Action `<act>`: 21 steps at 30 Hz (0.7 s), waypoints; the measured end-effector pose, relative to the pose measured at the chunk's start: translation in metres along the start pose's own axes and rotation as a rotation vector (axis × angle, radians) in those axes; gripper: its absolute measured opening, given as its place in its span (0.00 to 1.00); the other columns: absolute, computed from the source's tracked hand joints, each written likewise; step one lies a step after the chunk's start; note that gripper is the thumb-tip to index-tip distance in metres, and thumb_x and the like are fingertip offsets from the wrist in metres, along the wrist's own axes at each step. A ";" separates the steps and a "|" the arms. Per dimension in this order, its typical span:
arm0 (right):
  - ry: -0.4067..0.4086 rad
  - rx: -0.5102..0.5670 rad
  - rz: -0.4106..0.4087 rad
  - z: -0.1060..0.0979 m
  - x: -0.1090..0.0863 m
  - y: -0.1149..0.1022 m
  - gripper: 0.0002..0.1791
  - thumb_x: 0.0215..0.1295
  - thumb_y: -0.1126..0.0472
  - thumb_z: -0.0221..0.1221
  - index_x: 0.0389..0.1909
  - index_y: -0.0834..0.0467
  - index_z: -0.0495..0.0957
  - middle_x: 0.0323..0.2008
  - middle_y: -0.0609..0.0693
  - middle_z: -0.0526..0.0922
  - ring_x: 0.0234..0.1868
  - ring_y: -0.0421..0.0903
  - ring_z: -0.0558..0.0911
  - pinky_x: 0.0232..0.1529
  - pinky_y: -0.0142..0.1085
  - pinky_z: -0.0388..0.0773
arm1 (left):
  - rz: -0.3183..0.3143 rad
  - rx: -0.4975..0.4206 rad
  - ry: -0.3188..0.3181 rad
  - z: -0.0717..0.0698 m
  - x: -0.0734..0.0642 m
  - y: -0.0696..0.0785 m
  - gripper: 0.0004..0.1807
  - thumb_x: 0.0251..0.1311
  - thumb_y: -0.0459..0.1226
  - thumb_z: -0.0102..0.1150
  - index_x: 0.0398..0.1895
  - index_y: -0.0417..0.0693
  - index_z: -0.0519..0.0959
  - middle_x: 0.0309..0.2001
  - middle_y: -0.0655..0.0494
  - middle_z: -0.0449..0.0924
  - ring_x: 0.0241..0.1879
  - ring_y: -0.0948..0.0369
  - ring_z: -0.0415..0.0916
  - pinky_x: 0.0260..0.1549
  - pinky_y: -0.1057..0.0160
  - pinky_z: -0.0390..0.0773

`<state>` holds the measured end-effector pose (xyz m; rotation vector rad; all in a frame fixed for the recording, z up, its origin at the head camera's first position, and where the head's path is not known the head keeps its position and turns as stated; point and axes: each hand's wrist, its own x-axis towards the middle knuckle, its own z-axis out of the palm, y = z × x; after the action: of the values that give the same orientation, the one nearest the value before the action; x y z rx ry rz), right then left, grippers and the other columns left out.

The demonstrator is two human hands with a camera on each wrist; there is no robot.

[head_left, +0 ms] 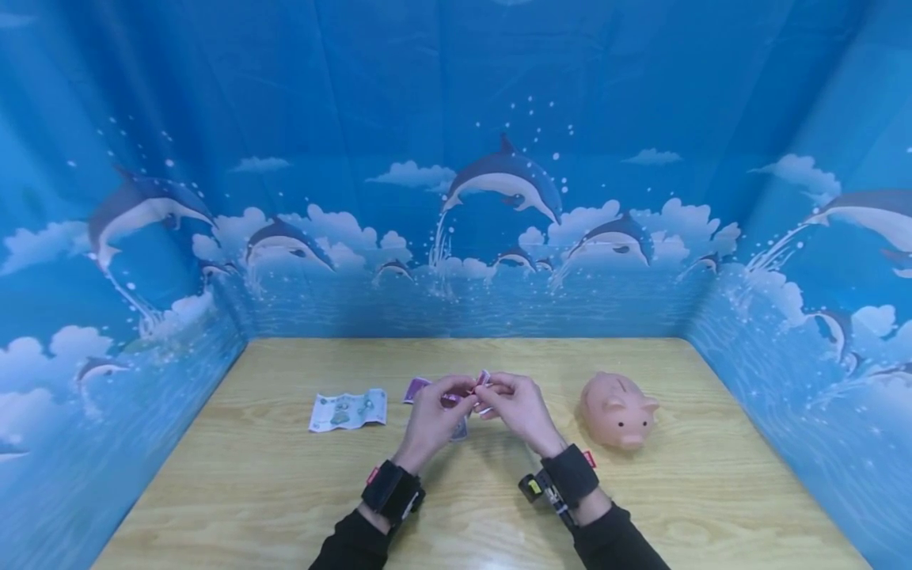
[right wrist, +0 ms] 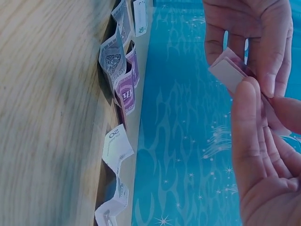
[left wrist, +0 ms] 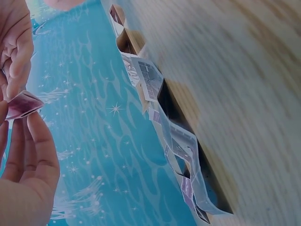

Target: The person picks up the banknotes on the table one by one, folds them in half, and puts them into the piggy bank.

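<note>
Between both hands, above the table, is a small folded reddish-pink banknote [head_left: 483,378]. My left hand [head_left: 436,416] pinches one side of it with thumb and fingertips. Opposite, my right hand [head_left: 522,408] pinches the other side. The right wrist view shows the folded note [right wrist: 229,71] with a pale outer face and layered edges; fingers cover part of it. Under and behind the hands lie a purple banknote [head_left: 415,389] and a grey-blue banknote [head_left: 460,431], both partly hidden. Left of them rests a creased green-and-white banknote [head_left: 349,411].
A pink piggy bank [head_left: 617,412] with a slot on top stands right of the right hand. The wooden table [head_left: 249,491] is bordered at the back and sides by a blue dolphin-print curtain [head_left: 399,309]. The creased notes bulge up from the tabletop.
</note>
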<state>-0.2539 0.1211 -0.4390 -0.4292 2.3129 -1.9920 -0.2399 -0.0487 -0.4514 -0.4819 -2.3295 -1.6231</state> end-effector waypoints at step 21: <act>0.056 0.031 0.017 -0.001 0.001 0.000 0.15 0.65 0.62 0.63 0.47 0.68 0.80 0.32 0.60 0.88 0.33 0.62 0.87 0.35 0.42 0.87 | 0.040 0.018 -0.040 0.001 0.000 -0.001 0.17 0.59 0.43 0.67 0.52 0.52 0.84 0.44 0.55 0.86 0.42 0.60 0.83 0.39 0.68 0.83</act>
<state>-0.2554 0.1216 -0.4391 -0.3553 2.3061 -2.0556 -0.2406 -0.0485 -0.4525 -0.5583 -2.3456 -1.5874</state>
